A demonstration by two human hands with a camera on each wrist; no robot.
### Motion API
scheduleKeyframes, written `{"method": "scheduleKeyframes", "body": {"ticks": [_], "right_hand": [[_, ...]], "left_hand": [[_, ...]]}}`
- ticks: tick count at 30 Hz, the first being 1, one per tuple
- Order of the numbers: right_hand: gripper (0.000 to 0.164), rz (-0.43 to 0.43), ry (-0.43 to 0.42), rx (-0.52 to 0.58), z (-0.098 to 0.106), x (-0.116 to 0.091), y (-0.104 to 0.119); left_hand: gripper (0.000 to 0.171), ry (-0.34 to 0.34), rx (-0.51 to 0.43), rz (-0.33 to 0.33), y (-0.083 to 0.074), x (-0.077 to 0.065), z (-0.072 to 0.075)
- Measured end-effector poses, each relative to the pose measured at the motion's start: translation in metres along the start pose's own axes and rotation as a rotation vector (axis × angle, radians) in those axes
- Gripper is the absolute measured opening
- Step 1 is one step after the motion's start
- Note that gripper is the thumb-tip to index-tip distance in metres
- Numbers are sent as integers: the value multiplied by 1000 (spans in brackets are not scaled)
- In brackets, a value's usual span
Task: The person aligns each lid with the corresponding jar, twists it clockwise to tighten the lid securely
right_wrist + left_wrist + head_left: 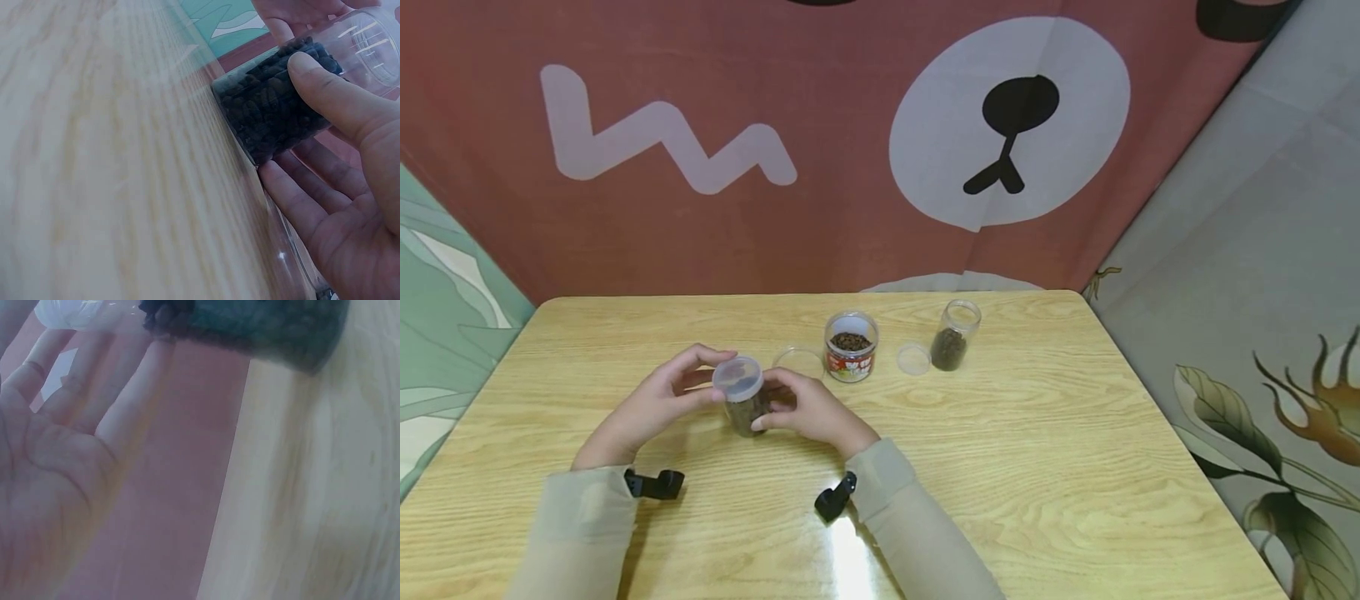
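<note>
A clear plastic jar, part filled with dark bean-like pieces, stands upright on the table between the two hands. Its translucent lid sits on top. The left hand holds the lid's rim, thumb at the near side and fingers at the far side. Lower down, the right hand grips the jar's body from the right. In the right wrist view, that thumb lies across the jar and the other fingers are on its opposite side. The left wrist view shows the left palm beside the jar.
A red-labelled jar with brown pieces stands just beyond the right hand. Left of it lies a clear round lid. Farther right are a small clear lid and an uncovered jar of dark pieces. A cloth curtain hangs behind the table.
</note>
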State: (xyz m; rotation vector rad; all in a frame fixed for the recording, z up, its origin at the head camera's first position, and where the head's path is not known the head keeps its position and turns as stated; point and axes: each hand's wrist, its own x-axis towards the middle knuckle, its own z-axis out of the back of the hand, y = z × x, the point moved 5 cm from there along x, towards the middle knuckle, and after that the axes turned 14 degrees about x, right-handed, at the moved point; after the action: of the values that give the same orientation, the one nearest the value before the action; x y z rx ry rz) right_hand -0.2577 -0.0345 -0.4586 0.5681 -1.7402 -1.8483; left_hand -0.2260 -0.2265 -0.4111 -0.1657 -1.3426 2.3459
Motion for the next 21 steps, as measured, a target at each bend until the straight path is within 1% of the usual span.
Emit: {"method": "scheduleKeyframes", "body": {"ticks": [4, 10, 16, 21], "right_hand": [[56, -3, 0, -9, 0, 0, -1], [55, -6, 1, -7, 0, 0, 0], [56, -3, 1, -15, 0, 0, 0], [56, 7, 9, -17, 0, -1, 2]], "left_hand": [[35, -6, 9, -6, 1, 1, 0], [44, 16, 43, -34, 1, 1, 0], [46, 44, 54, -36, 1, 0, 0], [48, 51, 42, -15, 3, -1, -1]]}}
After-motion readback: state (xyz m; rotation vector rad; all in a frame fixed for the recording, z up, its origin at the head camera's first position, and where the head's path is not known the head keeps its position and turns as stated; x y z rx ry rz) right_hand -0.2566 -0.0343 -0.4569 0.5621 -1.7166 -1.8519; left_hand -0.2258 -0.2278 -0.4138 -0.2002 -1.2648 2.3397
